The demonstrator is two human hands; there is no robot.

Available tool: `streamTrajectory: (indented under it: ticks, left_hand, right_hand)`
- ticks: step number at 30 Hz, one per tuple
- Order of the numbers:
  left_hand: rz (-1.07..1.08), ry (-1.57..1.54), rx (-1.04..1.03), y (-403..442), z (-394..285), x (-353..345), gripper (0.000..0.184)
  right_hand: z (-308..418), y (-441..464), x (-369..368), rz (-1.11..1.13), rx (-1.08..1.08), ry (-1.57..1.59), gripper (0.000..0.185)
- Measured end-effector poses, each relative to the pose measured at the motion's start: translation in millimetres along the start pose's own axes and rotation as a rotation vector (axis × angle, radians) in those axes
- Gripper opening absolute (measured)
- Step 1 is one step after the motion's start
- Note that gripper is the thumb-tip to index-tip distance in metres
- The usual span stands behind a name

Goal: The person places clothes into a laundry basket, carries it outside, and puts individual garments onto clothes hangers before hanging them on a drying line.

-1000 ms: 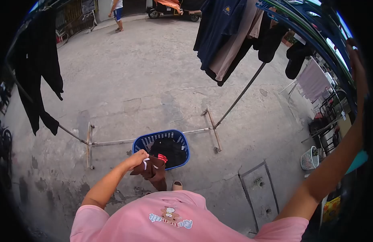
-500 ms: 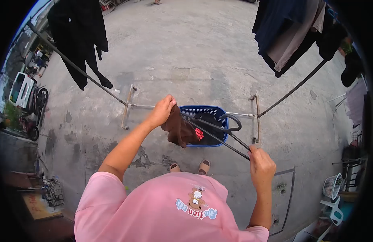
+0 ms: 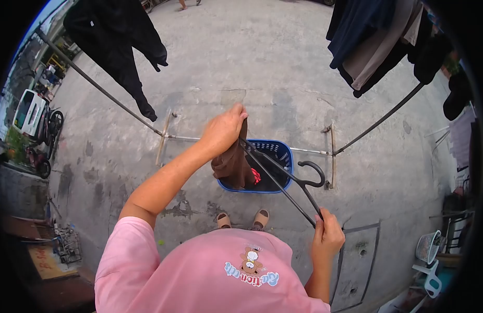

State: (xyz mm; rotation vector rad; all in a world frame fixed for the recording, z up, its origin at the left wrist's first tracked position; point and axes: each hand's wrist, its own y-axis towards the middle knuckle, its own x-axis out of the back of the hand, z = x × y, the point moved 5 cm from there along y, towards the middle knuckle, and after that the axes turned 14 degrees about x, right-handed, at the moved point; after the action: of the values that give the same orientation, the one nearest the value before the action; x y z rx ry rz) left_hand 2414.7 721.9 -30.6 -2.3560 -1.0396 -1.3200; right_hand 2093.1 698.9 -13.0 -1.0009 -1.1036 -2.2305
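Note:
My left hand [image 3: 224, 129] is closed on the upper edge of a brown garment [image 3: 232, 168], which hangs down over the left part of a blue laundry basket [image 3: 256, 191]. At lower right my right hand [image 3: 327, 233] grips one end of a black clothes hanger [image 3: 284, 180]. The hanger slants up to the left, its hook pointing right, and its far end meets the garment just below my left hand. How far that end goes into the cloth is hidden. Dark clothes and a red-pink patch [image 3: 256, 177] show inside the basket.
A drying rack's bar [image 3: 310, 151] runs behind the basket. Black trousers [image 3: 119, 47] hang at upper left and dark and grey clothes [image 3: 374, 47] at upper right. A white car [image 3: 29, 112] and motorbikes stand far left; a white basket [image 3: 428, 246] sits at right.
My left hand has moved up and right with the garment. My right hand has come down and slightly left, and the hanger's hook has swung lower and to the right.

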Motion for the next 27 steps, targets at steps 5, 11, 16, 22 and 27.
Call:
streamTrajectory:
  ticks: [5,11,16,22,27]
  left_hand:
    - [-0.138,-0.051,-0.014,29,-52,46,0.021]
    - [-0.153,-0.106,-0.114,25,-92,55,0.018]
    - [-0.162,-0.065,-0.166,26,-90,50,0.015]
    - [-0.107,-0.141,-0.256,10,-100,34,0.016]
    - [-0.020,-0.239,-0.375,1,-119,23,0.016]
  right_hand:
    - [-1,0,55,-0.231,-0.025,0.012,0.020]
    - [8,13,55,-0.169,0.055,-0.054,0.017]
    - [6,5,65,-0.288,-0.031,0.024,0.017]
    - [12,17,39,-0.129,0.034,-0.118,0.017]
    - [-9,35,11,-0.010,0.115,0.089,0.017]
